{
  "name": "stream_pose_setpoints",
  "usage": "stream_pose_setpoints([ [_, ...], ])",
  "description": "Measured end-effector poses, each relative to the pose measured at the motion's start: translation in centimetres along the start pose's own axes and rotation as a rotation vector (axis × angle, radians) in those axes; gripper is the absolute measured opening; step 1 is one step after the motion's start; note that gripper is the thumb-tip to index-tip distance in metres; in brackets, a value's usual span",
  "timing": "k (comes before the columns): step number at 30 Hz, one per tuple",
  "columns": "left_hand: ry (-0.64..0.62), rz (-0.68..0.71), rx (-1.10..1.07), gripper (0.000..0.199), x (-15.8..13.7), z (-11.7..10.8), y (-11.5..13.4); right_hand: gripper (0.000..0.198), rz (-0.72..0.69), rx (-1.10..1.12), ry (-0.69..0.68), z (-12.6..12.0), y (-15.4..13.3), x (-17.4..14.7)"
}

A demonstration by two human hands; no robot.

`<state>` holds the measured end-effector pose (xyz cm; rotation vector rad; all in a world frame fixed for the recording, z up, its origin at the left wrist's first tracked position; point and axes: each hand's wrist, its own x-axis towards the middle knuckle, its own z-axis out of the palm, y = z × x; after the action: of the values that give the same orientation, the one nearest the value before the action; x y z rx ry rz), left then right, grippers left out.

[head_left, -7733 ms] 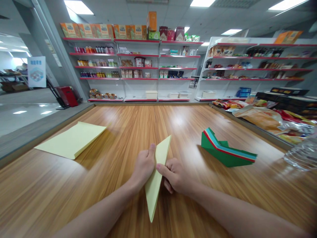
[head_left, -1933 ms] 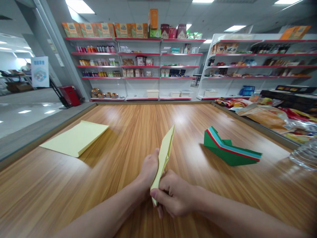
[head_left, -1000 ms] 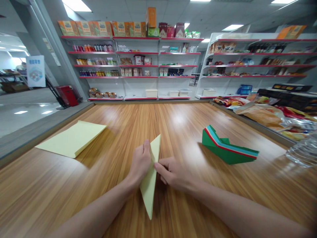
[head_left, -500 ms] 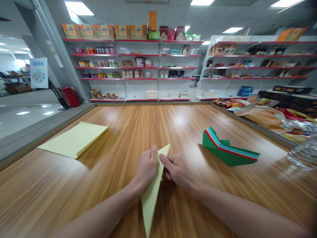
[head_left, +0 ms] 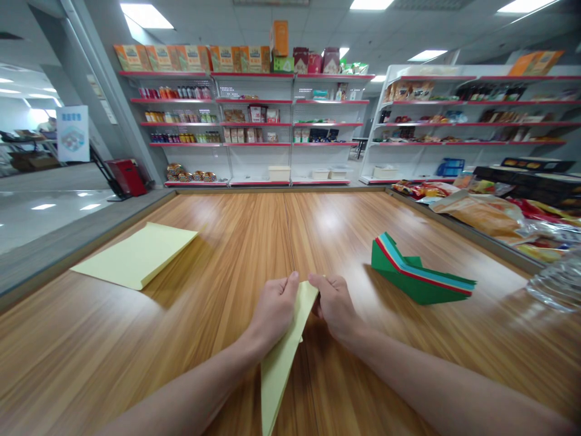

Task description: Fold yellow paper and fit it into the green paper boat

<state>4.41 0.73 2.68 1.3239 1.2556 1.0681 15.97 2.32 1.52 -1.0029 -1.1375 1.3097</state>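
Note:
A long, narrow folded piece of pale yellow paper (head_left: 282, 361) is held above the table, its pointed end toward me. My left hand (head_left: 276, 306) is closed on its left side near the far end, thumb on top. My right hand (head_left: 334, 304) pinches the far right corner, the thumb at the edge and the other fingers partly hidden behind. To the left lies a flat yellow sheet (head_left: 136, 254) with one edge curled up. On the right rests a folded paper boat (head_left: 415, 278), green outside with red, blue and white layers along its top edge.
The wooden table (head_left: 218, 242) has a raised rim. Beyond its right rim are packaged snacks (head_left: 481, 212) and dark boxes (head_left: 531, 184). A clear plastic object (head_left: 556, 281) sits at the right edge. Stocked shelves (head_left: 254, 124) stand behind the table.
The paper's far tip, pointed before, now looks blunt and lower. My right hand has shifted right and away from me, its thumb now at the far corner. My left hand has moved slightly right.

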Motion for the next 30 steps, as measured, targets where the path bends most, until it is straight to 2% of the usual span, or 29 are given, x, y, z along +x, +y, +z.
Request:
stream_pose_setpoints([
  [5,-0.01,-0.01,-0.051,0.056,0.3,0.0,-0.8,0.047,0.0,-0.065,0.039,-0.3,0.5,0.5],
  [8,0.034,0.005,-0.075,0.052,0.5,-0.2,-1.0,0.047,-0.004,-0.13,0.074,-0.6,0.6,0.8],
  [10,0.051,-0.005,-0.087,0.049,0.5,-0.3,-0.7,0.048,0.002,-0.097,0.073,-0.6,0.5,0.9],
  [14,0.016,-0.099,-0.116,0.051,0.5,-0.1,0.2,0.05,0.071,0.047,0.034,-0.2,0.2,0.6],
  [17,-0.039,-0.13,-0.143,0.052,0.3,0.3,0.2,0.044,0.051,-0.01,0.122,-0.4,0.4,0.9],
  [19,-0.052,-0.077,-0.108,0.05,0.0,0.5,-0.1,0.039,0.014,-0.058,0.194,-1.0,0.7,1.4],
  [22,-0.025,0.106,0.07,0.037,-0.6,0.4,-0.4,0.034,-0.02,-0.085,0.27,-2.3,1.2,2.5],
  [24,-0.052,0.222,0.159,0.039,-0.9,0.3,-0.2,0.033,-0.026,-0.102,0.291,-2.9,1.2,3.0],
  [27,-0.082,0.251,0.141,0.041,-0.9,0.0,0.2,0.036,-0.03,-0.124,0.22,-3.0,1.0,3.0],
  [30,-0.058,0.208,-0.022,0.039,-0.4,-0.3,0.4,0.044,-0.037,-0.102,-0.01,-2.2,0.6,2.2],
])
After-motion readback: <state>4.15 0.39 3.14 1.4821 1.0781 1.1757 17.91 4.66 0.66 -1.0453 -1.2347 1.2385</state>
